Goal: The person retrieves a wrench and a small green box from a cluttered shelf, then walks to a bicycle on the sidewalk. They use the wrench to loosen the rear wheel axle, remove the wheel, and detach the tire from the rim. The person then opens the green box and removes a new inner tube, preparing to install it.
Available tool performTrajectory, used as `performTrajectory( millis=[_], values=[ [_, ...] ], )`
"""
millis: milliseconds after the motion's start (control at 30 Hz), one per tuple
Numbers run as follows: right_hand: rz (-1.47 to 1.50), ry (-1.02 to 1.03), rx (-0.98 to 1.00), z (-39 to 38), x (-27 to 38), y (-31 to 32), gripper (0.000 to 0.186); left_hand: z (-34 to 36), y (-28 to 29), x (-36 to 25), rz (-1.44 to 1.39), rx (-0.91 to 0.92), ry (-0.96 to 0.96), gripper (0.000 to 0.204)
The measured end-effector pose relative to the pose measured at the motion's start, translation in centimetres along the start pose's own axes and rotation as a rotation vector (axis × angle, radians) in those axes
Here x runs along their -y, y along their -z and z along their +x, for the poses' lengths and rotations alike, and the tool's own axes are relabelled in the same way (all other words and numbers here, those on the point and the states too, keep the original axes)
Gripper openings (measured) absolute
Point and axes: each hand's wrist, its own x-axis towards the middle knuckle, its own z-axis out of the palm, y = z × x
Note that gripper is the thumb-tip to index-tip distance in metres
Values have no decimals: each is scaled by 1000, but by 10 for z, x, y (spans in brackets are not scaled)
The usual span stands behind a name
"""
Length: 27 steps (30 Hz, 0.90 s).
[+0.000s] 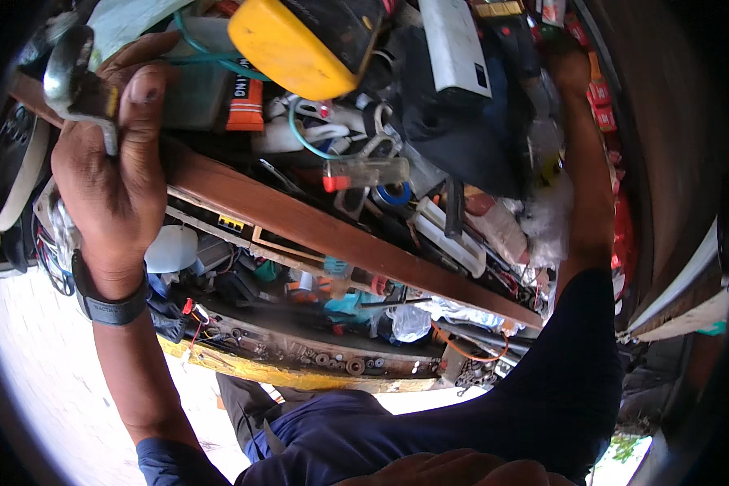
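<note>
My left hand (113, 190) is up at the left, beside the end of a brown wooden shelf edge (300, 219). Its thumb and fingers close on a bent, shiny metal piece (77, 81) with a rounded top. My right arm stretches far to the upper right, into the heap on the shelf. The right hand (569, 65) lies in shadow there, next to a black bag (470, 134), and its fingers are hidden. Between the hands are a yellow-and-black device (287, 49), a white box-shaped device (455, 49) and a clear handle with a red end (368, 172).
An orange packet (245, 105) and a teal cord (300, 130) lie in the heap. Below is a second crowded shelf with a yellow front edge (243, 368), holding washers and small metal rings (354, 366). Red packets (601, 105) line the right side by a dark panel (680, 121).
</note>
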Motion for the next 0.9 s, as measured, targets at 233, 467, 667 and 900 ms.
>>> performTrajectory(
  millis=[233, 467, 667, 900],
  values=[
    [-157, -344, -43, 14, 36, -11, 57, -1, 6, -5, 20, 83, 90, 34],
    [-176, 67, -234, 18, 5, -11, 38, 3, 5, -9, 56, 82, 79, 33],
    [-138, -119, -7, 8, 13, 6, 58, 1, 5, -6, 67, 72, 44, 33],
    [29, -41, -108, -22, 7, 51, 55, 0, 4, -7, 45, 41, 91, 29]
  ],
)
